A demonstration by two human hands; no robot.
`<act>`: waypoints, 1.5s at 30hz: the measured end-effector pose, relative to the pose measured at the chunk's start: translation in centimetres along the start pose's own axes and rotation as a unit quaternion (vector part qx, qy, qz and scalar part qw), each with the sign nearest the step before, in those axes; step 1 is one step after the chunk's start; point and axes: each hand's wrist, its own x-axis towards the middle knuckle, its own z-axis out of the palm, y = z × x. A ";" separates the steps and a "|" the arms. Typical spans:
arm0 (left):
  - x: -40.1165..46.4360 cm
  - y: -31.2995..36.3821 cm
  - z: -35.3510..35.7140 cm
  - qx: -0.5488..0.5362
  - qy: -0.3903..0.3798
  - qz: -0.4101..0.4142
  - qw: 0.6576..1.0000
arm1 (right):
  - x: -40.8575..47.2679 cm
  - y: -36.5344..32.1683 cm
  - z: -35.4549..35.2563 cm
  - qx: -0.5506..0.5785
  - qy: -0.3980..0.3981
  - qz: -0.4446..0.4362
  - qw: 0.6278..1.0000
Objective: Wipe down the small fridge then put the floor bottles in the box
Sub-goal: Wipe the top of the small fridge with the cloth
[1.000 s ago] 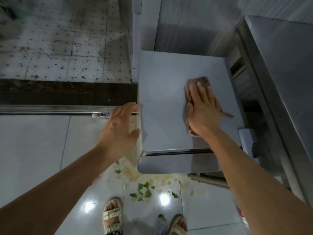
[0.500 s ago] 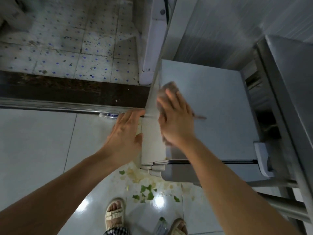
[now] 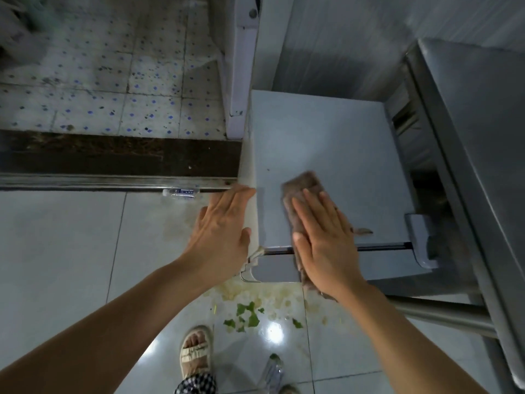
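Two bare arms are seen, with no sleeves on them. No rings, watches or bands are seen on the left hand (image 3: pixel 220 228) or the right hand (image 3: pixel 324 240). An open sandal (image 3: pixel 196 354) with pale cream straps is worn on one foot, and the toes are left bare. A ruffled strap is seen across the foot. A bit of black-and-white checked cloth (image 3: pixel 196 384) is seen at the ankle. Only the tip of the other sandal (image 3: pixel 288 389) is seen.

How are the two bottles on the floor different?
The far bottle lies sideways against the door track and shows a blue label; the near bottle sits by the person's feet, cut off by the picture's edge, with no label visible. Both look like clear plastic.
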 end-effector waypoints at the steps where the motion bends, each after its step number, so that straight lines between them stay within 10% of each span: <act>1: -0.2 0.6 0.5 0.010 0.000 0.005 1.000 | 0.1 1.7 -0.5 -0.011 0.004 0.032 0.999; 15: -2.7 7.4 8.3 0.091 0.056 -0.046 0.993 | 0.6 11.8 -3.8 -0.149 -0.055 0.188 0.969; 45: -6.2 1.2 9.4 0.065 0.177 0.038 0.981 | -8.8 8.3 -0.2 -0.084 0.065 0.093 0.990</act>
